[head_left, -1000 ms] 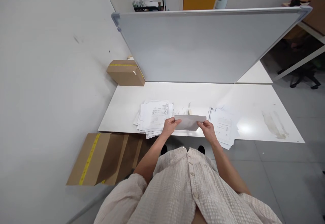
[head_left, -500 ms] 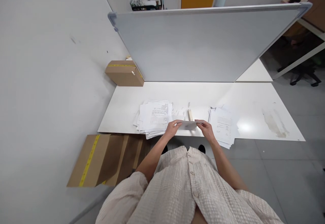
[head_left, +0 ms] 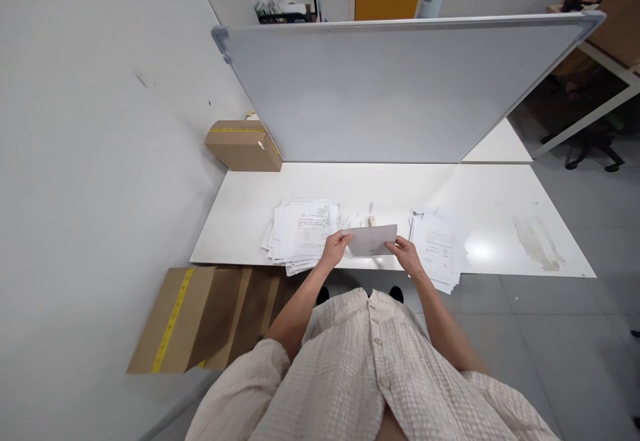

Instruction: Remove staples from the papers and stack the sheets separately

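Note:
A folded sheet of paper (head_left: 371, 240) is stretched between my two hands, above the front edge of the white table. Its left end is pinched by my left hand (head_left: 337, 248), thumb on the near face. At the lower right end my right hand (head_left: 404, 253) grips it between thumb and fingers. Behind the paper, a small pale wooden-looking block (head_left: 371, 221) is partly covered. A thick, uneven stack of printed papers (head_left: 307, 231) lies left of my left hand, and a smaller paper stack (head_left: 436, 248) lies beside my right hand.
A large whiteboard (head_left: 375, 88) stands along the back of the white table (head_left: 500, 228). One taped cardboard box (head_left: 245, 148) sits at the back left corner. An open cardboard box (head_left: 170, 321) is on the left below the table edge. Grey smudges mark the right tabletop.
The folded paper has tilted up so its broad face now shows, covering more of the small block. My right hand's grip sits lower on its right end.

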`<state>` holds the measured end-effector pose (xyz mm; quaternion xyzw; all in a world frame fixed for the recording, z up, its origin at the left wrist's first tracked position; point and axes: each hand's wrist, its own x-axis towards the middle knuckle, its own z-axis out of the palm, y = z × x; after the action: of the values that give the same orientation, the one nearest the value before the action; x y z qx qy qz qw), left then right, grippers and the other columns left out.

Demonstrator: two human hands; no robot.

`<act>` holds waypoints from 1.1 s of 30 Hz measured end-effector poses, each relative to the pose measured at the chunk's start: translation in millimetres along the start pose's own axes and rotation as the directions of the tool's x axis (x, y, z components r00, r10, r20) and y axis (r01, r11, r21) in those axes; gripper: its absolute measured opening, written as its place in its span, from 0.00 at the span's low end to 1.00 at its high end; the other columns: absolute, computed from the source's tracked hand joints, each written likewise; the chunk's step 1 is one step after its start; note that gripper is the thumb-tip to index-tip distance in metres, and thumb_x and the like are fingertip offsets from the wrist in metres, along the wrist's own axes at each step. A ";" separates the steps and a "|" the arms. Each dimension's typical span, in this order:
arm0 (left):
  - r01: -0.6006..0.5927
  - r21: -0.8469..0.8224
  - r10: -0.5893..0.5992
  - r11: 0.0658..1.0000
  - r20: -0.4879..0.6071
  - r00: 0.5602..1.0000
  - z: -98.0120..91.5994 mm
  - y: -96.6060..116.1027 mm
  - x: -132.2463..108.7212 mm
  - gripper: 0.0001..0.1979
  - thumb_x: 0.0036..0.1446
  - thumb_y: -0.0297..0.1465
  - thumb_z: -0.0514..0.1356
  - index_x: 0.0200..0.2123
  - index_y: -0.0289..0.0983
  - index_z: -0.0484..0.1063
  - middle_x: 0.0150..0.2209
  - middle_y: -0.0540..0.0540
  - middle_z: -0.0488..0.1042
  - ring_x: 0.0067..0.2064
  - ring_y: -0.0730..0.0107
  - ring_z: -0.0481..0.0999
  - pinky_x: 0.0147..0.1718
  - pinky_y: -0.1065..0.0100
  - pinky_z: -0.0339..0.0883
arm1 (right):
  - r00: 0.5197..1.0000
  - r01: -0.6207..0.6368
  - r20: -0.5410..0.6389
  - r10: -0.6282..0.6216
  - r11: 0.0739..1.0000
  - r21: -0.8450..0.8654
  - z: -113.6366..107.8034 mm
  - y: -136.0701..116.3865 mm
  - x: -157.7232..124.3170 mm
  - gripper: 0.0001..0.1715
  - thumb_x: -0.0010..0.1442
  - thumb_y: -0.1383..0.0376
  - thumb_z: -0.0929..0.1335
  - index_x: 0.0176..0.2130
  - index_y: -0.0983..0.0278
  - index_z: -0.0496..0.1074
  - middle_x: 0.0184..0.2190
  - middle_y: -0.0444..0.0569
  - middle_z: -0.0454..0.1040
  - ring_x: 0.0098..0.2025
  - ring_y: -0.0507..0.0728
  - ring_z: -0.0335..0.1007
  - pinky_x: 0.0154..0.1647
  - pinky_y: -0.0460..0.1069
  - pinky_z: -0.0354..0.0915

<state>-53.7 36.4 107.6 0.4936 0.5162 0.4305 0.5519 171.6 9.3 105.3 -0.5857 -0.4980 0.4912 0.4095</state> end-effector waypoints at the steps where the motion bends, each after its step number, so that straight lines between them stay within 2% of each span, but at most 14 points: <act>1: 0.009 -0.016 -0.009 1.000 -0.012 1.000 -1.0 -1.4 0.8 0.16 0.49 0.41 0.59 0.31 0.33 0.73 0.26 0.49 0.73 0.29 0.72 0.70 0.32 0.69 0.64 | 1.000 0.001 0.006 0.000 1.000 -0.025 -0.8 -1.2 -0.7 0.20 0.51 0.53 0.66 0.38 0.64 0.73 0.36 0.50 0.76 0.39 0.59 0.70 0.39 0.52 0.65; 6: 0.043 -0.050 -0.045 0.998 -0.042 0.998 -12.2 -7.9 2.3 0.17 0.49 0.40 0.59 0.37 0.33 0.71 0.28 0.47 0.73 0.31 0.70 0.71 0.34 0.67 0.65 | 1.000 0.018 0.005 -0.018 0.983 -0.181 -7.2 -14.9 -6.7 0.19 0.53 0.53 0.64 0.35 0.63 0.74 0.34 0.49 0.76 0.37 0.59 0.70 0.36 0.50 0.63; 9: -0.009 0.116 0.017 0.993 -0.068 0.998 -20.0 -3.5 0.6 0.20 0.48 0.35 0.61 0.45 0.36 0.67 0.38 0.45 0.74 0.42 0.66 0.72 0.44 0.62 0.63 | 0.998 0.065 0.013 -0.065 0.917 -0.394 -12.0 -29.2 -8.1 0.16 0.55 0.56 0.63 0.36 0.62 0.74 0.34 0.50 0.76 0.36 0.59 0.69 0.35 0.50 0.61; 10: -0.050 0.226 0.067 0.973 -0.071 0.995 -21.3 -0.7 -0.1 0.21 0.48 0.33 0.61 0.47 0.37 0.66 0.43 0.43 0.72 0.47 0.64 0.69 0.48 0.60 0.61 | 0.995 0.103 0.042 -0.095 0.855 -0.508 -13.0 -34.7 -8.1 0.15 0.56 0.58 0.62 0.36 0.62 0.73 0.33 0.50 0.76 0.36 0.59 0.69 0.36 0.50 0.60; 12: -0.149 0.442 0.186 0.885 -0.040 0.982 -20.7 5.5 -1.0 0.23 0.48 0.32 0.61 0.49 0.39 0.64 0.50 0.43 0.67 0.54 0.62 0.63 0.54 0.58 0.55 | 0.982 0.189 0.121 -0.147 0.665 -0.722 -13.1 -45.8 -8.1 0.16 0.59 0.61 0.59 0.38 0.62 0.73 0.33 0.51 0.76 0.36 0.58 0.69 0.37 0.50 0.57; 14: -0.243 0.551 0.272 0.799 0.030 0.962 -16.4 9.5 -0.5 0.23 0.49 0.33 0.61 0.51 0.40 0.63 0.53 0.43 0.65 0.56 0.61 0.60 0.55 0.57 0.53 | 0.971 0.234 0.176 -0.164 0.464 -0.855 -10.1 -54.7 -8.7 0.16 0.61 0.64 0.57 0.39 0.63 0.72 0.33 0.51 0.76 0.38 0.58 0.68 0.42 0.51 0.55; 17: -0.340 0.583 0.338 0.738 0.118 0.934 -7.5 5.9 2.8 0.17 0.51 0.33 0.60 0.46 0.41 0.68 0.48 0.45 0.70 0.54 0.64 0.64 0.55 0.58 0.54 | 0.970 0.229 0.198 -0.144 0.249 -0.941 -1.7 -59.1 -10.2 0.16 0.61 0.68 0.57 0.37 0.63 0.72 0.33 0.53 0.75 0.39 0.58 0.67 0.48 0.55 0.49; 19: -0.335 0.583 0.317 0.740 0.137 0.938 -3.4 -3.2 5.3 0.08 0.53 0.31 0.58 0.38 0.41 0.72 0.42 0.48 0.74 0.51 0.65 0.66 0.55 0.58 0.56 | 0.972 0.225 0.207 -0.114 0.178 -0.958 4.3 -55.4 -10.4 0.14 0.60 0.70 0.58 0.36 0.63 0.71 0.33 0.53 0.75 0.40 0.59 0.66 0.49 0.56 0.46; 22: -0.276 0.589 0.244 0.759 0.136 0.960 -1.7 -21.1 7.4 0.06 0.53 0.27 0.58 0.32 0.41 0.74 0.36 0.50 0.77 0.50 0.65 0.68 0.53 0.57 0.57 | 0.974 0.224 0.214 -0.077 0.165 -0.961 11.0 -44.5 -8.5 0.13 0.59 0.70 0.58 0.35 0.63 0.71 0.34 0.54 0.74 0.39 0.59 0.66 0.46 0.55 0.48; 26: -0.245 0.588 0.203 0.771 0.138 0.970 -3.7 -37.1 7.5 0.06 0.51 0.26 0.59 0.32 0.40 0.75 0.36 0.49 0.77 0.49 0.62 0.68 0.52 0.56 0.59 | 0.975 0.223 0.218 -0.046 0.181 -0.958 14.8 -33.5 -5.2 0.14 0.60 0.70 0.57 0.36 0.64 0.70 0.34 0.55 0.74 0.38 0.58 0.67 0.42 0.53 0.50; 33: -0.203 0.543 0.157 0.815 0.130 0.979 -6.5 -32.1 6.5 0.07 0.51 0.28 0.57 0.31 0.41 0.75 0.36 0.48 0.76 0.49 0.62 0.69 0.51 0.58 0.59 | 0.975 0.219 0.223 -0.016 0.268 -0.938 12.0 -31.1 -3.1 0.13 0.60 0.69 0.58 0.38 0.63 0.70 0.35 0.54 0.74 0.39 0.58 0.67 0.41 0.52 0.52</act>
<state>-60.7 38.9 75.1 0.6952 0.5475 0.2931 0.3620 154.1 11.3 133.8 -0.6310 -0.7674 0.1091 -0.0331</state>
